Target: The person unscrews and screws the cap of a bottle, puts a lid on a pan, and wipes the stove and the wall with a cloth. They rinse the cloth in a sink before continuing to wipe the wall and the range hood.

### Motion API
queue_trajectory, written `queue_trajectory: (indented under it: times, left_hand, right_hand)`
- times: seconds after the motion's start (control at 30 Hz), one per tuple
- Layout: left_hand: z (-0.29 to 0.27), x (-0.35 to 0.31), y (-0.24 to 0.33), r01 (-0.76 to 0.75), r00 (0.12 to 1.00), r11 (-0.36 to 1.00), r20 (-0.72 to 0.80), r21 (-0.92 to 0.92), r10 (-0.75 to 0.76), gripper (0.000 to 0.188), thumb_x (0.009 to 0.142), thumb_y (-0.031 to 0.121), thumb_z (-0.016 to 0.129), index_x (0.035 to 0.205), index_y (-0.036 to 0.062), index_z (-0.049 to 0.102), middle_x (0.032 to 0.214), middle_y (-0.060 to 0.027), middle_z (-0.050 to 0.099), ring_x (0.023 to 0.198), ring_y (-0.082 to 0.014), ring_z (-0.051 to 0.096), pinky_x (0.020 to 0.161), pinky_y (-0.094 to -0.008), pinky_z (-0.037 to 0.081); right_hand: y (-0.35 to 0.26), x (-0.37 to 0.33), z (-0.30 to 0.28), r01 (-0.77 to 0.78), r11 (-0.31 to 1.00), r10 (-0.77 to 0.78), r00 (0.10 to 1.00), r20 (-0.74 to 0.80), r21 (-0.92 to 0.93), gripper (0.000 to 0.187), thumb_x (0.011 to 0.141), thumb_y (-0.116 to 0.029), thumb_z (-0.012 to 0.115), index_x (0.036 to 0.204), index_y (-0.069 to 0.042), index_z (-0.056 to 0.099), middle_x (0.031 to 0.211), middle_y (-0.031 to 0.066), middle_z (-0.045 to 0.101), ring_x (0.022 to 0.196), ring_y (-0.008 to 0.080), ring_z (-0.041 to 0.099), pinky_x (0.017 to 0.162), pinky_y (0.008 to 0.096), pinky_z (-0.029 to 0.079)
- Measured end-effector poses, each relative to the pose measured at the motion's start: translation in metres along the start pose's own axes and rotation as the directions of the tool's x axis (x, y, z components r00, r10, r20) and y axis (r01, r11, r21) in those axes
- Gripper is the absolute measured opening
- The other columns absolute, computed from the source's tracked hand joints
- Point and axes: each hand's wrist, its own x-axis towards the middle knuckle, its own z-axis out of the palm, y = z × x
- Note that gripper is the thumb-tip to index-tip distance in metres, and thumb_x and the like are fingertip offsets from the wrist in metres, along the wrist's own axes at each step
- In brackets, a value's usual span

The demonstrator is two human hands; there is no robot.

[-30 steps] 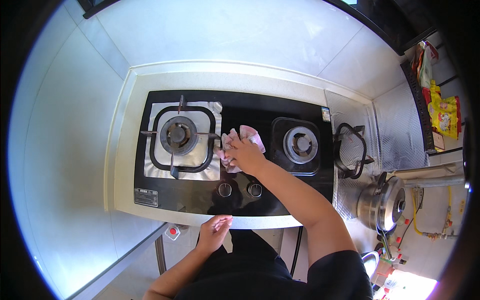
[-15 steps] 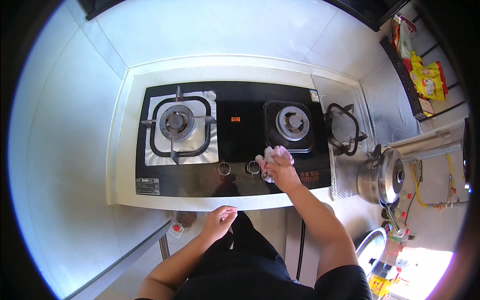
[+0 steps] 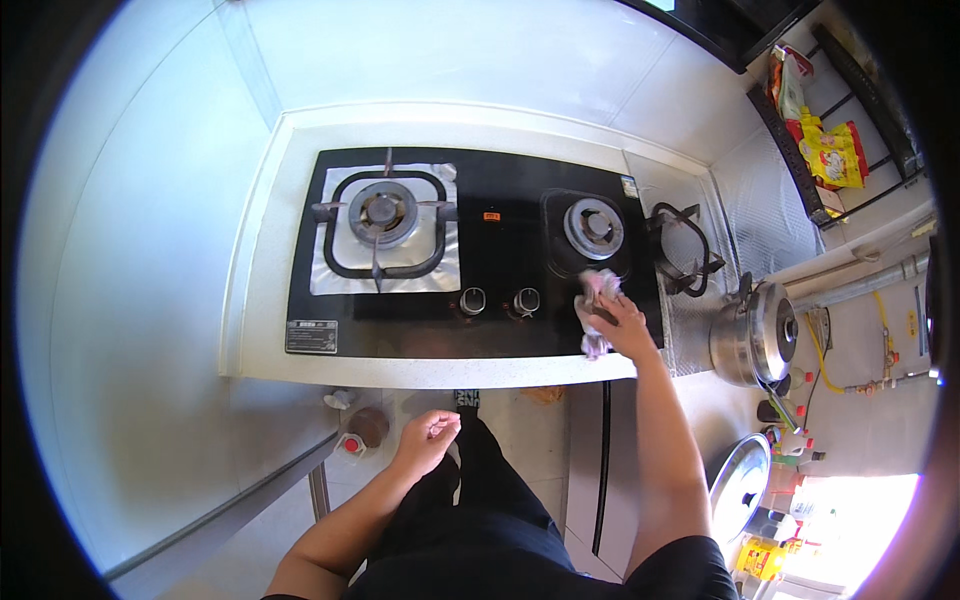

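My right hand (image 3: 622, 325) presses a crumpled pinkish-white cloth (image 3: 594, 345) onto the black glass gas stove (image 3: 500, 270), at the front right below the right burner (image 3: 594, 229). That burner has no pan support over it. My left hand (image 3: 427, 440) hangs in front of the counter edge with its fingers curled in and nothing visible in them. Two round knobs stand to the left of the cloth, the nearer one (image 3: 526, 302) close by. On the left burner (image 3: 383, 212) a black pan support (image 3: 345, 262) sits over a foil sheet (image 3: 330, 281).
The other pan support (image 3: 708, 262) lies on foil-covered counter right of the stove. Beyond it stand a lidded steel pot (image 3: 735, 345) and a big round lid (image 3: 742, 490). Yellow food packets (image 3: 835, 155) sit on a wall rack. A red-capped jug (image 3: 351, 444) is on the floor.
My right hand has slid the cloth to the right across the stove, away from the knobs. My left hand stays in front of the counter. The view has shifted slightly.
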Motion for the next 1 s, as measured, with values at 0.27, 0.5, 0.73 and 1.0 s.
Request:
queue_trajectory:
  times: [0.27,0.5,0.73,1.0]
  left_hand:
    - [-0.012,-0.029,-0.027,0.079,0.996,0.996,-0.045,-0.032,-0.080,0.024,0.089,0.015,0.063,0.105,-0.0026,0.062,0.096,-0.0110,0.067,0.087,-0.0150,0.064,0.078,-0.0265,0.050]
    - [-0.007,-0.024,0.004,0.332,0.939,0.855,0.049,-0.399,-0.342,0.029,0.091,0.028,0.060,0.105,0.0022,0.061,0.099,-0.0104,0.066,0.089,-0.0198,0.063,0.083,-0.0330,0.049]
    - [0.025,0.024,0.020,0.469,0.863,0.588,0.200,-0.659,-0.464,0.045,0.097,0.039,0.044,0.113,-0.0030,0.052,0.110,-0.0194,0.059,0.103,-0.0303,0.058,0.094,-0.0425,0.045]
    - [0.045,0.069,0.024,0.432,0.826,0.238,0.276,-0.870,-0.491,0.041,0.099,0.029,0.038,0.108,-0.0091,0.050,0.109,-0.0251,0.057,0.105,-0.0371,0.057,0.096,-0.0460,0.046]
  right_hand:
    - [-0.087,-0.035,0.115,-0.230,0.887,0.045,0.905,-0.423,-0.400,0.048,0.079,-0.033,0.068,0.123,-0.023,0.053,0.110,0.0078,0.054,0.100,0.0329,0.052,0.075,0.0458,0.048]
    - [-0.092,-0.045,0.076,-0.011,0.997,-0.015,0.940,-0.340,-0.073,0.020,0.075,-0.019,0.064,0.090,-0.008,0.071,0.087,0.0172,0.064,0.092,0.0349,0.058,0.084,0.0431,0.046]
    - [-0.111,-0.035,0.112,-0.146,0.959,0.029,0.904,-0.426,-0.245,0.043,0.076,-0.024,0.067,0.118,-0.022,0.060,0.104,0.0138,0.054,0.101,0.0381,0.052,0.078,0.0487,0.049]
    - [-0.116,-0.036,0.115,-0.079,0.996,0.086,0.924,-0.373,0.034,0.030,0.082,-0.030,0.061,0.108,-0.015,0.065,0.099,0.0209,0.057,0.092,0.0381,0.058,0.076,0.0471,0.048]
